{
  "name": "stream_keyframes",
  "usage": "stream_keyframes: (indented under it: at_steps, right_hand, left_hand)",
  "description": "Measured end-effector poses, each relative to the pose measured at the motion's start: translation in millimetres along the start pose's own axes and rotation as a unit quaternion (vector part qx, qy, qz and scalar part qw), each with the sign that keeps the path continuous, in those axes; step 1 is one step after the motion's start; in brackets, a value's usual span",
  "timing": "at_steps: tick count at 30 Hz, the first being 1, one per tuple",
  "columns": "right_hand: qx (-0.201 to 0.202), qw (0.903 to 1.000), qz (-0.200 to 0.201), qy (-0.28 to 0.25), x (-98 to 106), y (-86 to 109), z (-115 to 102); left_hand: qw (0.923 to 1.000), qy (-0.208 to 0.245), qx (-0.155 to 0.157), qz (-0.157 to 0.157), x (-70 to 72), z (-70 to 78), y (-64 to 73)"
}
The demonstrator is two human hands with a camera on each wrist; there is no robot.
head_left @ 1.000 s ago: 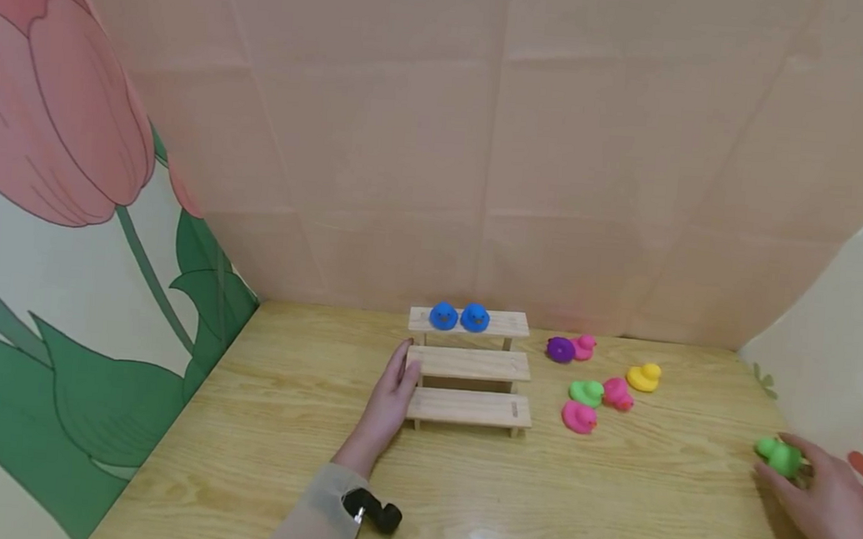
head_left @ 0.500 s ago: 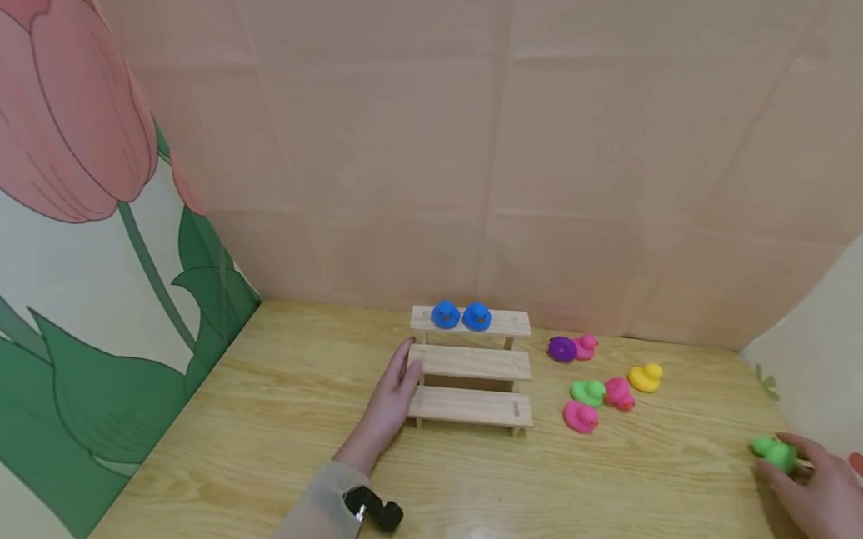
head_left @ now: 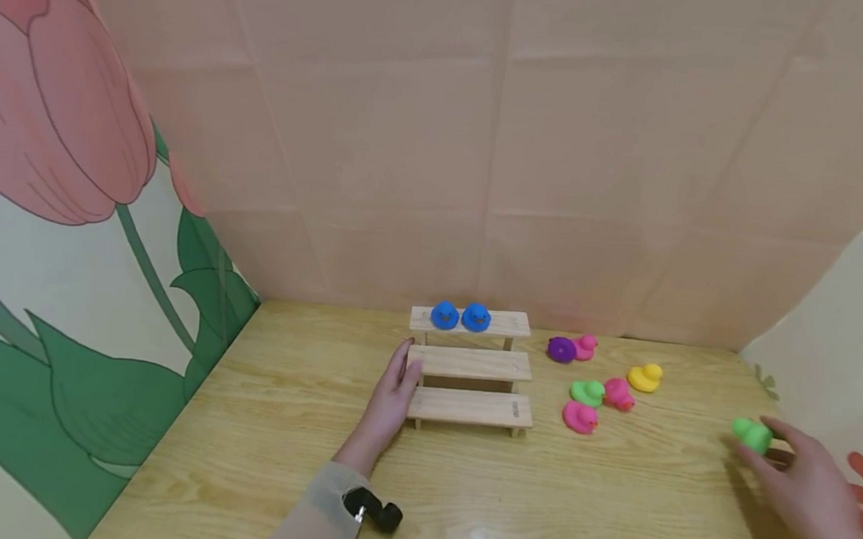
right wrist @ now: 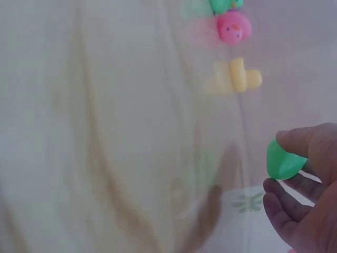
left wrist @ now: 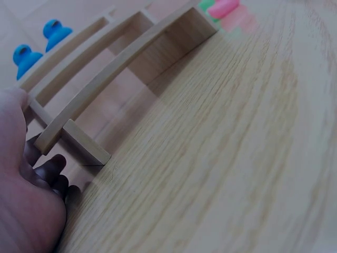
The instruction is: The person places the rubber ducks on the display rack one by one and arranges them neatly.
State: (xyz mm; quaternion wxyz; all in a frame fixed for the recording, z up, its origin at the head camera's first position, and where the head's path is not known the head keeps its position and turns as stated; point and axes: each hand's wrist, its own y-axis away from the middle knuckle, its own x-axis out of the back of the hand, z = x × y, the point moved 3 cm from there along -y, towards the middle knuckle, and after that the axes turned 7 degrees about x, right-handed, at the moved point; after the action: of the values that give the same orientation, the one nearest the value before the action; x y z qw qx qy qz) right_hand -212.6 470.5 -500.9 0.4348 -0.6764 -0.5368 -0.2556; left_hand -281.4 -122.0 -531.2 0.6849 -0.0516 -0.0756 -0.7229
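Observation:
A small three-step wooden shelf stands on the table. My left hand grips its left side; in the left wrist view the fingers curl beneath the step ends. Two blue rubber ducks sit side by side on the top step. At the right my right hand pinches a green rubber duck between thumb and fingers. The right wrist view shows that duck held above the table, its shadow below.
Right of the shelf lie a purple duck, a yellow duck, another green duck and several pink ducks. A pink cloth backs the table, and flower-printed panels flank it.
My right hand has moved a little left and up with the green duck, whose head has turned. The left hand stays on the shelf.

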Motion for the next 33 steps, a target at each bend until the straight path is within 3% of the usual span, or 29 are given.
stream_keyframes:
  at_steps: [13, 33]
  right_hand:
    - [0.022, 0.9992, -0.002, -0.032, -7, -7.8, -47]
    - [0.049, 0.9958, 0.018, -0.075, -36, -29.7, -105]
  left_hand:
    - [1.0, 0.004, 0.004, -0.002, 0.2, 0.4, 2.9]
    - [0.9999, 0.011, 0.007, -0.007, -0.2, 1.6, 2.1]
